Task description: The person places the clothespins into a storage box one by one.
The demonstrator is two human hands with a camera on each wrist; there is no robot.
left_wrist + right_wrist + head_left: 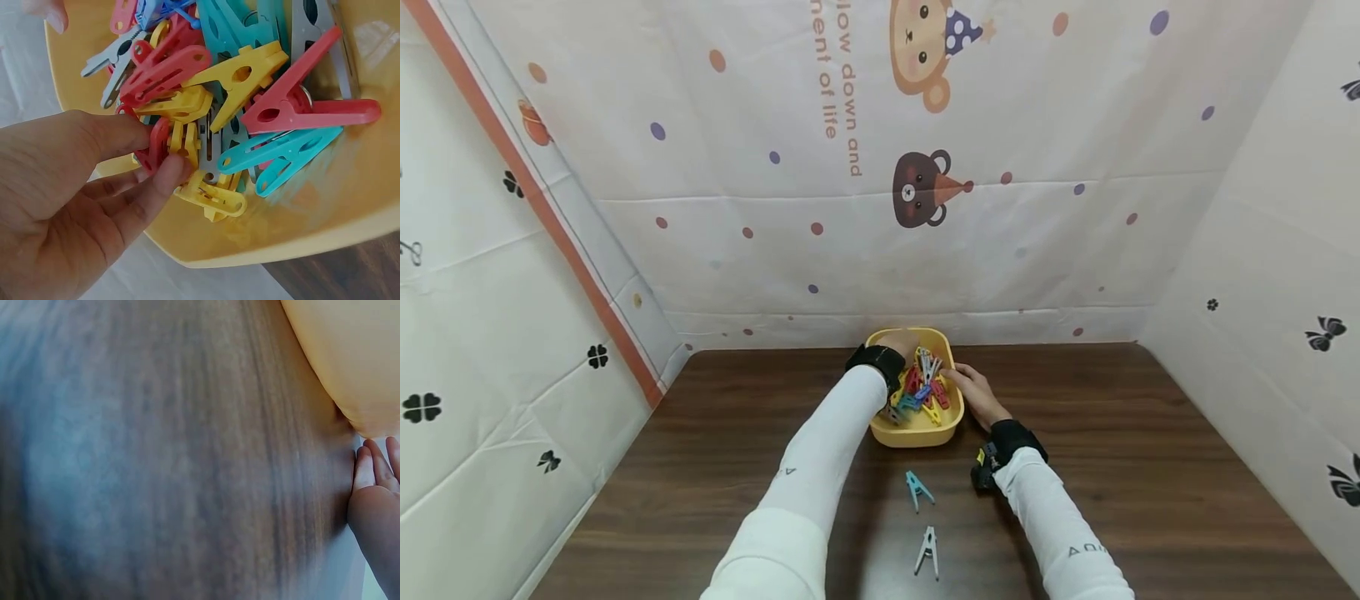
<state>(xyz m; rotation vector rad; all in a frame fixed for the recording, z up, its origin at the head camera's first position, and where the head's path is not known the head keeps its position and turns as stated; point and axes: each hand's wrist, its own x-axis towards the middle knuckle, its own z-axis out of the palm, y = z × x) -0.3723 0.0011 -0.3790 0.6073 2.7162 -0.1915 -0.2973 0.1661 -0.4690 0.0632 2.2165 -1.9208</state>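
Note:
A yellow plastic basin (916,437) on the table holds many clothespins in red, yellow, teal, blue and grey. My left hand (901,342) reaches down into its far left part. In the left wrist view, the thumb and forefinger of the left hand (94,181) pinch a small red clothespin (157,145) in the pile, beside a yellow clothespin (215,199); part of the grip is hidden. My right hand (976,393) rests against the basin's right side, its fingers fairly straight at the wall; in the right wrist view the right hand (378,487) shows at the edge.
On the brown wooden table (737,467), a teal clothespin (918,490) and a grey clothespin (927,552) lie apart in front of the basin. Printed white cloth (760,267) stands behind the table and along both sides.

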